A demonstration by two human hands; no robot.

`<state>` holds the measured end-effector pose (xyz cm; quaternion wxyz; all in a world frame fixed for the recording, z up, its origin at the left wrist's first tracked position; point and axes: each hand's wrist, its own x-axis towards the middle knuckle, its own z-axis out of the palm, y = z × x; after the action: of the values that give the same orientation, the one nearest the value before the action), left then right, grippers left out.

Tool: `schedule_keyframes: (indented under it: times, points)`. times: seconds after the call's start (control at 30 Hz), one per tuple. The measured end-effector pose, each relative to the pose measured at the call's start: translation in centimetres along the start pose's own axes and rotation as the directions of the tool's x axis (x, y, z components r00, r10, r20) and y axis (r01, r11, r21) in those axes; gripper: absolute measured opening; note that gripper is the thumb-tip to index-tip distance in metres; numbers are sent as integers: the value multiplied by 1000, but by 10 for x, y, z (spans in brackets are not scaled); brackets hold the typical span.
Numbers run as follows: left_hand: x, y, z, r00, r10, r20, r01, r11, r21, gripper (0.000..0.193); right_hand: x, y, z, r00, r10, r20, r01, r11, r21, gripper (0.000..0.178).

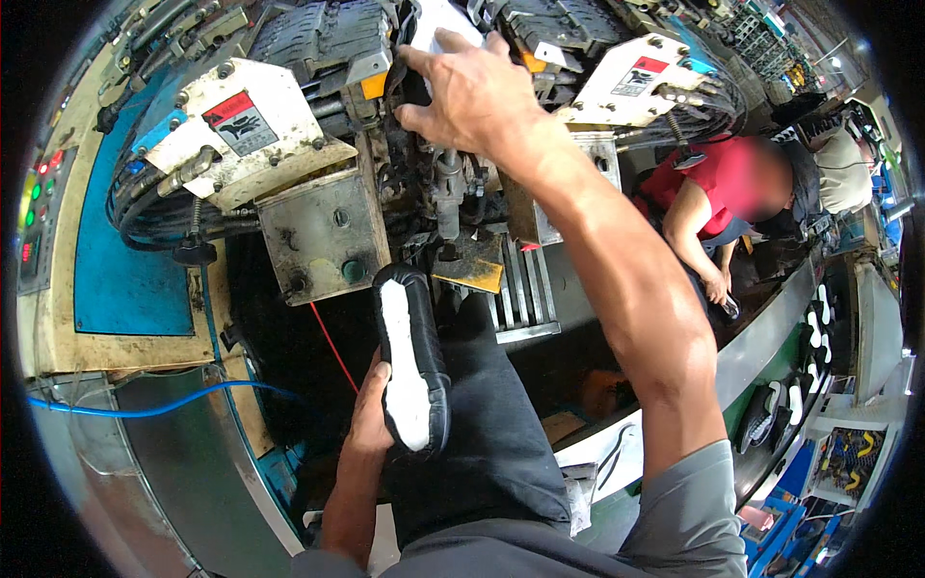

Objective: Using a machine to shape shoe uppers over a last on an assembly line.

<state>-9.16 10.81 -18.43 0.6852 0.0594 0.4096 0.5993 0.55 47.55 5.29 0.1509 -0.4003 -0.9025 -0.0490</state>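
My left hand (pixel 369 414), low in the middle, is closed round the side of a black shoe upper (pixel 434 395). Its white underside faces up, and my thumb lies on the edge. Up at the machine (pixel 448 183), my right hand (pixel 472 91) reaches forward with its fingers curled over another shoe piece (pixel 438 21). A white underside shows on that piece. It sits between the machine's two dark plate blocks, partly hidden by my fingers and cut by the upper rim.
White metal brackets (pixel 260 135) with hoses flank the machine. A control panel (pixel 40 217) with lit buttons stands at far left. At right, a person in a red shirt (pixel 708 183) works near a conveyor (pixel 771 414) carrying several shoes. A blue hose (pixel 145 412) crosses lower left.
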Motion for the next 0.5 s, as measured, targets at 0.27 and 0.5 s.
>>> schedule_keyframes:
  times: [0.27,0.5]
  points:
    - [10,30,43,998,5,60,-5,1000,8,64,14,-22,-55,976,48,214,-70,993,95,66]
    - [-9,45,71,911,229,342,-285,951,120,98,-13,5,13,951,-136,-276,169,980,100,72]
